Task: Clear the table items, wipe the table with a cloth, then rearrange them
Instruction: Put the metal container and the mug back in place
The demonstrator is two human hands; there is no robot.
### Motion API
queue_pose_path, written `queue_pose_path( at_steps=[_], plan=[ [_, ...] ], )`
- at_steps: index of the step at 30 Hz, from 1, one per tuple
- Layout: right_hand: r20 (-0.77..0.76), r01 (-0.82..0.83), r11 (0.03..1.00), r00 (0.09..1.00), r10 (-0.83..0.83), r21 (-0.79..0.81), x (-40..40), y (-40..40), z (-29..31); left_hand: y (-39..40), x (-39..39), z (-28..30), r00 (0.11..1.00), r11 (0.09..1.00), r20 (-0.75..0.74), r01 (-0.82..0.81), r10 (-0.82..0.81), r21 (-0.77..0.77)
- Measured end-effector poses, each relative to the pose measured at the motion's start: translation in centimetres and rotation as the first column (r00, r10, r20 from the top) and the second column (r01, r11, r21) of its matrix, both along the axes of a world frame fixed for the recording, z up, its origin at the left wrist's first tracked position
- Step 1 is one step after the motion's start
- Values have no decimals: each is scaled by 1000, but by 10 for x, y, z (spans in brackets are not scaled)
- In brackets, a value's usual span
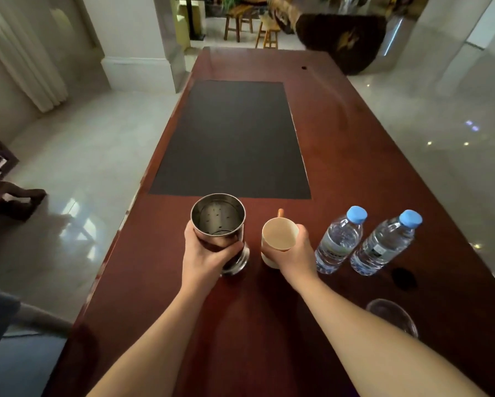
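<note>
From the head view, our left hand (204,253) wraps its fingers around the steel cup (218,224), upright on the tabletop (355,173), mouth up. Our right hand (295,250) curls around the cream mug (277,239), also upright, handle pointing to twelve o'clock. At three o'clock of the mug stand two water bottles (340,242), caps leaning toward one o'clock.

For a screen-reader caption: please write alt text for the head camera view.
A person's left hand grips a steel canister and the right hand holds a cream mug on a reddish wooden table. Two blue-capped water bottles stand to the right, and a dark mat lies beyond.
</note>
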State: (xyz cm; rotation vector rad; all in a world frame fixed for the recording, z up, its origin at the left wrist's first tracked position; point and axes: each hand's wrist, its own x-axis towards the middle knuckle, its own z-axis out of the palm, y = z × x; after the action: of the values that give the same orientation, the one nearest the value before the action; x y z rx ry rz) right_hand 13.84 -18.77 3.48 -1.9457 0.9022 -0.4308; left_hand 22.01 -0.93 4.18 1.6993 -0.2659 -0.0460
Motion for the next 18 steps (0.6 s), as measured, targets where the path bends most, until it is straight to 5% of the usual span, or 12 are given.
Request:
queue_pose_path(
  at_steps=[18],
  plan=[
    [-7, -46, 997, 999, 47, 58, -6, -10, -10, -18, 7, -14, 997, 995, -82, 14, -6, 96]
  ],
)
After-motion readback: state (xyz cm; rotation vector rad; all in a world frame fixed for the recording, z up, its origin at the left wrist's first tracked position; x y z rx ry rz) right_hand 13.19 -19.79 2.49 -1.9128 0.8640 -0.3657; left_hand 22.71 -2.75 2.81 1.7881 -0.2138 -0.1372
